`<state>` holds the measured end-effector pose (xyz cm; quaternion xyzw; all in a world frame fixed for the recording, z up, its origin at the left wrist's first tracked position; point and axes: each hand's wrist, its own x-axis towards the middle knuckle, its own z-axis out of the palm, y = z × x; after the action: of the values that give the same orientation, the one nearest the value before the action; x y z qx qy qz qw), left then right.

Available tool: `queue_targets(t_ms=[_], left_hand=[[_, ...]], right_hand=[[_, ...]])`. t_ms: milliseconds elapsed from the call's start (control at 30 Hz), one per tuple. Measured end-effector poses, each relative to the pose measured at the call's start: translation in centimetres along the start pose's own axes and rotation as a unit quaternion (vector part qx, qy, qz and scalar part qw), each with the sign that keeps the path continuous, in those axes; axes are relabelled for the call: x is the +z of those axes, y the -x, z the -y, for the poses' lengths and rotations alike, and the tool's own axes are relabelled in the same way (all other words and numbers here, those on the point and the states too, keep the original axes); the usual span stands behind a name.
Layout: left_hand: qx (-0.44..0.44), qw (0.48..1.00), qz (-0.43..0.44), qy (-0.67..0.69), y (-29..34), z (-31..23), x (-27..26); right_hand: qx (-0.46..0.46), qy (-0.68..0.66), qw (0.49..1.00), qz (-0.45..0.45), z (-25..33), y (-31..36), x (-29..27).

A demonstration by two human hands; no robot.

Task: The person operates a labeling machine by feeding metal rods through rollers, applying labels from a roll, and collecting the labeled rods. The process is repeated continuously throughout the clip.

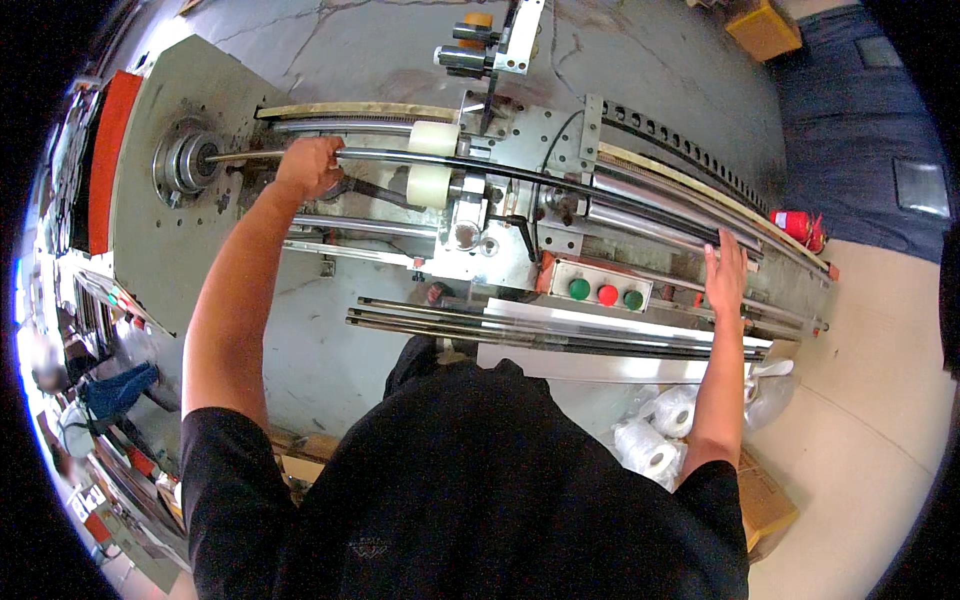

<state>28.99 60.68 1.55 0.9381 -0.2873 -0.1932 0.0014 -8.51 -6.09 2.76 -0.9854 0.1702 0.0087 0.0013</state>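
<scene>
Left grip [312, 167] is wrapped round a long bar [380, 154] running left to right, chuck [186, 162] end nearest that hand. Right grip [727, 272] is loose, fingers straight by the bar's right-hand stretch, can't tell if touching. Count: one chuck, two white rollers [428, 188], three push buttons [607, 295].

and there's the left arm [234, 305], bare below the elbow, stretched well forward and slanting inward, with the bare left hand [312, 165] curled tight, fingers wrapped round! across to the right arm [716, 390], bare too, reaching almost straight ahead, the bare right hand [727, 275] uncurled, fingers pointing forward, thumb slightly apart on the inner side!
</scene>
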Motion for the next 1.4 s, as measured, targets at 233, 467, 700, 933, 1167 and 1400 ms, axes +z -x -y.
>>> queue_targets(t_ms=[233,467,700,933,1167,1400], left_hand=[[0.034,0.999,-0.007,0.015,-0.7,-5.8,0.1],[0.031,1.000,0.005,-0.002,-1.5,-10.7,-0.2],[0.043,0.998,0.014,0.034,-1.0,-6.5,-0.1],[-0.026,0.999,0.023,-0.013,0.5,3.2,-0.5],[-0.045,0.999,0.013,0.022,1.7,7.0,-0.7],[0.047,0.999,-0.009,-0.003,0.0,0.7,0.3]], right_hand=[[-0.039,0.018,0.999,0.008,5.0,-0.8,-1.1],[-0.103,-0.034,0.994,-0.010,13.1,-1.1,-2.3],[-0.111,-0.083,0.990,-0.034,17.9,-1.7,-2.2],[-0.045,-0.077,0.995,-0.054,17.7,-1.5,-1.4],[-0.031,-0.038,0.998,-0.049,16.9,-1.1,-1.0],[-0.036,-0.041,0.998,-0.042,20.3,-1.6,-1.3]])
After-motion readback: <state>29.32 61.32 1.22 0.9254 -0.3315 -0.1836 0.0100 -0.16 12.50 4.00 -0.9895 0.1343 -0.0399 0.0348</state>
